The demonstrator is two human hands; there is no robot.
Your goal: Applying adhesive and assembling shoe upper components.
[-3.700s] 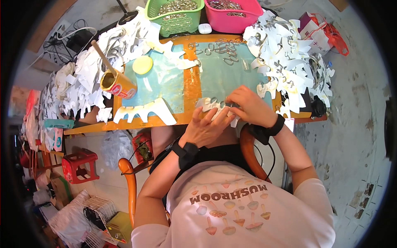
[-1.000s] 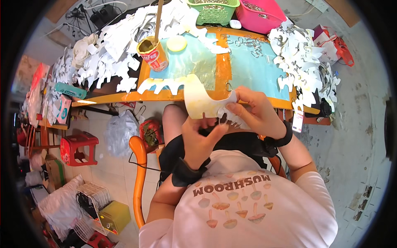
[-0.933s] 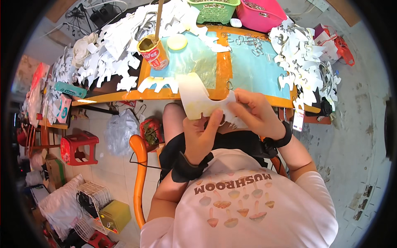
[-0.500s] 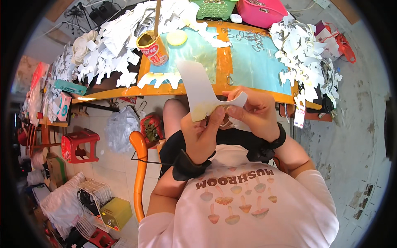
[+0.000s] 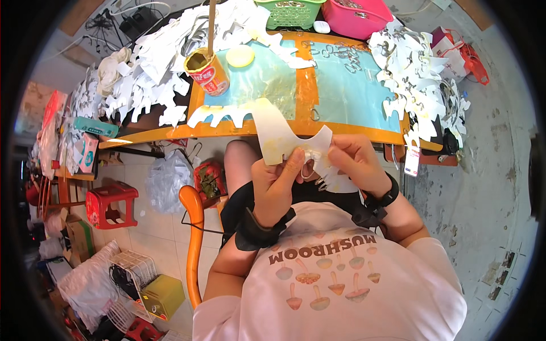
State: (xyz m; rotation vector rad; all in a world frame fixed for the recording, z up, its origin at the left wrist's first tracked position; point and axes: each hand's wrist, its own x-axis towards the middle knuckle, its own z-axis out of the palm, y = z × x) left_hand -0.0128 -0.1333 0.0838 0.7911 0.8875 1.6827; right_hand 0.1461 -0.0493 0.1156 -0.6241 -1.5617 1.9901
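Note:
Between my hands, in front of my chest, is a white curved cut-out sheet [image 5: 276, 132] with yellowish smears. My left hand [image 5: 274, 184] is closed on its lower left part, the thumb pressed on top. My right hand [image 5: 359, 166] pinches the sheet's right side. A small pale ring-like piece [image 5: 307, 169] shows at the sheet's lower middle, beside my left thumb; how it is joined to the sheet is hard to tell. Just beyond, another scalloped white cut-out [image 5: 219, 113] lies along the table's near edge.
A red and yellow tub [image 5: 209, 77] with a stick stands on the table [image 5: 170, 132], next to a round yellow lid [image 5: 240, 56]. White cut-outs pile up at left [image 5: 151, 71] and right [image 5: 406, 68]. Metal rings [image 5: 341, 51] lie before green [image 5: 296, 14] and pink baskets [image 5: 352, 17].
My right hand has moved slightly right and down, away from my left thumb. The sheet has tilted and sits lower, and its lower part with the ring-like piece now shows.

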